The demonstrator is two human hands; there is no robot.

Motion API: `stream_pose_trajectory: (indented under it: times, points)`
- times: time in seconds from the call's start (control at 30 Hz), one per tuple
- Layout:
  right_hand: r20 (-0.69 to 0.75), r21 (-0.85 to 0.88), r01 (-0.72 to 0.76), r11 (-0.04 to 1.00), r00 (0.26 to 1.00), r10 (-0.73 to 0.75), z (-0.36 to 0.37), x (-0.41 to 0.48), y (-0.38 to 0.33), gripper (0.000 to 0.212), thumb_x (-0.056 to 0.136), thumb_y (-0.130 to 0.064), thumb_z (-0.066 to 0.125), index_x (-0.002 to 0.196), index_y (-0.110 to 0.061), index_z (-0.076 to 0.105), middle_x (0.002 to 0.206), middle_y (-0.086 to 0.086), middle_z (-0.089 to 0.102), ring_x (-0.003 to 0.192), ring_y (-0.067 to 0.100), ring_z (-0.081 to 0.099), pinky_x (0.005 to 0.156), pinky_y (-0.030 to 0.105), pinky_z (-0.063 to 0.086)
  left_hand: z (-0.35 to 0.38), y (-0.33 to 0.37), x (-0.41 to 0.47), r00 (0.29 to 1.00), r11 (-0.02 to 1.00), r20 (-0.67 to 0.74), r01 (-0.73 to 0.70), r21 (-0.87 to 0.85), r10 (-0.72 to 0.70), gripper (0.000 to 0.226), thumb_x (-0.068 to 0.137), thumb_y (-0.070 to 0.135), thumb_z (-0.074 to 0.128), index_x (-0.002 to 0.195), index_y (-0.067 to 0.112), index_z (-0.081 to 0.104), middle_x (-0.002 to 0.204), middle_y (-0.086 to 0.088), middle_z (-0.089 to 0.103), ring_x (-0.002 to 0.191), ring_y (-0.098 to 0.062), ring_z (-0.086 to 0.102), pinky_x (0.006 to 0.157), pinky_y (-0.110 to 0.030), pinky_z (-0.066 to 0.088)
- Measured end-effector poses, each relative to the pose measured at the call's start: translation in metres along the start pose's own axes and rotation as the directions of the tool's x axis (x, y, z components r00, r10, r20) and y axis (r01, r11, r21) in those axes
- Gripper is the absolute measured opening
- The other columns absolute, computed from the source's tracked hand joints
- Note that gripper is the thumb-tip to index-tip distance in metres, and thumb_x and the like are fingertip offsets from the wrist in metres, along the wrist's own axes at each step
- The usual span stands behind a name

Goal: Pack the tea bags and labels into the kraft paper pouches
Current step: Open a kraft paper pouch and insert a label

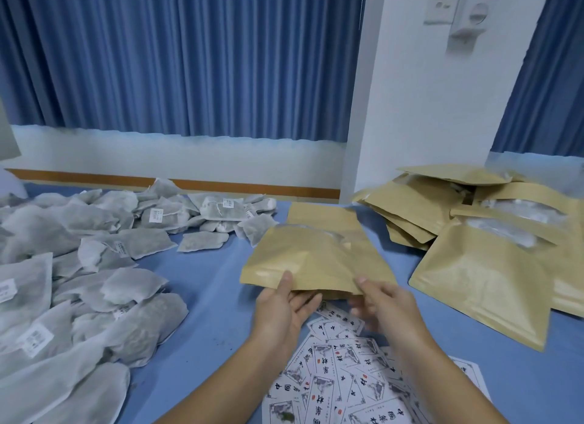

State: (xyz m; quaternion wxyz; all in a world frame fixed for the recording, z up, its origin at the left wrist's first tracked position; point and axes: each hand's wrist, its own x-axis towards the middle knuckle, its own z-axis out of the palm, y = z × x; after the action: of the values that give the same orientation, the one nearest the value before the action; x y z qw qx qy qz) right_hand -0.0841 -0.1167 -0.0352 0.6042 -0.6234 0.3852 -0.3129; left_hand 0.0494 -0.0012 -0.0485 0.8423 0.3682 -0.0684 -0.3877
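Head view: two hands grip one pouch.

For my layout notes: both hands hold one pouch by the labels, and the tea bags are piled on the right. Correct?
No: the head view shows the tea bags piled on the left. The left hand and right hand do hold one pouch by the labels.

The tea bags run off the left edge, the labels off the bottom, the pouch pile off the right.
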Motion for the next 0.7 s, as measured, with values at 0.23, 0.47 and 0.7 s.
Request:
stream_pose_trajectory:
  times: [0.23,0.47,0.7]
  points:
    - [0.209,0.122,0.054,0.991,0.975,-0.079,0.006,-0.003,0.017,0.036,0.097,-0.024,0.065,0.100,0.011,0.056,0.068,0.013,0.062,0.054,0.017,0.048,0.054,0.029,0.039,0.000,-0.015,-0.007,0.991,0.974,-0.057,0.131,0.187,-0.123,0.033,0.082,0.015,0.080,0.108,0.000,0.066,0.082,-0.014,0.070,0.057,-0.018,0.058,0.043,-0.026,0.042]
    - [0.199,0.350,0.064,0.935,0.970,-0.141,0.011,-0.009,0.024,0.024,0.086,-0.028,0.075,0.085,-0.005,0.069,0.069,0.013,0.061,0.056,0.017,0.053,0.051,0.024,0.045,-0.003,-0.022,-0.011,0.998,0.990,-0.024,0.058,0.129,-0.056,0.045,0.077,0.016,0.082,0.108,-0.013,0.066,0.078,-0.016,0.065,0.065,-0.020,0.057,0.054,-0.027,0.049]
    - [0.144,0.255,0.173,0.951,0.966,-0.214,0.023,-0.016,0.023,0.036,0.091,-0.024,0.072,0.057,-0.023,0.060,0.063,0.021,0.063,0.056,0.025,0.052,0.057,0.031,0.047,-0.001,-0.024,-0.016,1.000,0.950,0.010,0.018,0.312,-0.023,0.024,0.080,0.017,0.082,0.083,-0.002,0.067,0.068,-0.015,0.058,0.053,-0.021,0.049,0.053,-0.029,0.045]
